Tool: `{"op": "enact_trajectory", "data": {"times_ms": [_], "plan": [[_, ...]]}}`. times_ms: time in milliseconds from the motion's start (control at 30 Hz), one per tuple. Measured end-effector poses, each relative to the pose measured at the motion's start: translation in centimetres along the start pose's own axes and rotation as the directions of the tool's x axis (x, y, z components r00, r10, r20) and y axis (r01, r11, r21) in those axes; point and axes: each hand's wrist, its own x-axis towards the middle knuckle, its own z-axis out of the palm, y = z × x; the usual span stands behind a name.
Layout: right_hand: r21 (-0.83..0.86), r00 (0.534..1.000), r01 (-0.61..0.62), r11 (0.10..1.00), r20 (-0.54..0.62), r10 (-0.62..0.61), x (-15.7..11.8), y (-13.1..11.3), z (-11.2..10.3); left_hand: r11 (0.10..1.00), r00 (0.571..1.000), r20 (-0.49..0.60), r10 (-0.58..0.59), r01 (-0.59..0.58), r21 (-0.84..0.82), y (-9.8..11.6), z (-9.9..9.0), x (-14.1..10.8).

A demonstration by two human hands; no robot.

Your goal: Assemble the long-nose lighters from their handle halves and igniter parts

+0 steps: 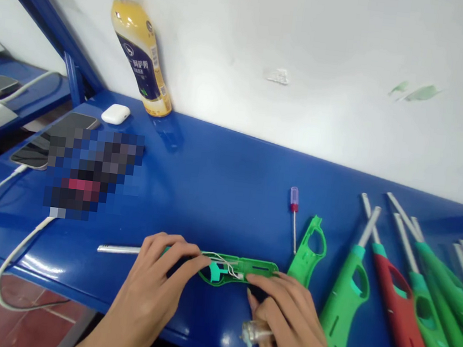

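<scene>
A gas lighter's opened green half-shell (260, 267) lies near the table's front edge, its metal tube (118, 249) pointing left. My left hand (156, 282) is closed around its neck, with thumb and fingertips by the teal trigger (215, 272). Thin white wires (227, 264) run inside the shell. Fingertips of my right hand (292, 319) touch the shell's handle end, while its lower fingers hold a small see-through fuel tank (254, 332) below. The matching green cover (305, 262) lies beyond my right hand, next to a purple-handled screwdriver (294, 203).
Several long-necked lighters, green ones (343, 309) and a red one (403, 318), lie at the right. On the left are a phone (55, 139), a white earbud case (115, 114), a blurred-out item (93, 174) and white cables (0, 275). A drink bottle (140, 52) stands against the wall.
</scene>
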Motion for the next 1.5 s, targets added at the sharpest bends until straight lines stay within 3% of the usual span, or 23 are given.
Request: {"op": "enact_trajectory", "data": {"times_ms": [200, 367, 633, 867, 1067, 1233, 1500], "plan": [[0.029, 1.0, 0.002, 1.0, 0.002, -0.002, 0.3, -0.1, 0.0, 1.0, 1.0, -0.002, 0.018, -0.018, -0.004, 0.2, -0.1, -0.2], [0.068, 0.997, -0.033, 0.997, -0.062, 0.037, 1.4, -0.8, -0.3, 0.999, 0.999, 0.006, 0.031, -0.032, 0.009, 0.2, 0.0, -0.1], [0.122, 0.996, -0.084, 0.989, 0.001, 0.085, 3.2, -1.0, 0.2, 1.0, 0.999, 0.041, 0.001, -0.002, 0.016, 0.7, -0.3, 0.1], [0.152, 0.998, -0.049, 0.987, 0.057, 0.041, 2.7, -0.7, 0.7, 0.998, 0.993, 0.116, -0.033, 0.039, -0.047, 0.6, -0.1, 0.3], [0.154, 0.999, -0.053, 0.987, 0.0, 0.053, 2.6, -0.8, 1.1, 0.998, 0.997, 0.078, -0.011, 0.016, -0.062, 0.5, -0.2, 0.2], [0.14, 0.999, -0.049, 0.989, -0.01, 0.051, 2.4, -1.0, 1.2, 0.998, 0.992, 0.125, 0.002, 0.006, -0.061, 0.3, 0.0, 0.4], [0.14, 0.998, -0.065, 0.988, -0.014, 0.067, 2.5, -1.2, 1.0, 1.0, 0.998, 0.068, -0.012, 0.014, -0.026, 0.3, -0.6, -0.2]]}}
